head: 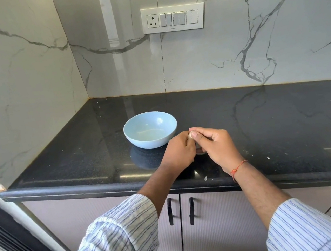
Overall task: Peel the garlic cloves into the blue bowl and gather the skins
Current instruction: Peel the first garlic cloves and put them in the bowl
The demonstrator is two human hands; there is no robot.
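Note:
A light blue bowl [150, 128] stands on the black counter, and I see no cloves inside it. Just to its right and nearer to me, my left hand [180, 152] and my right hand [214, 145] meet above the counter. Between their fingertips they pinch a small pale garlic clove [190, 136], mostly hidden by my right thumb. A tiny pale scrap of skin [205, 178] lies near the counter's front edge below my hands.
The black granite counter [278, 120] runs to the right, with marble walls behind and at the left. A switch panel [173, 18] is on the back wall. Cabinet doors with black handles [180, 209] are below the counter edge.

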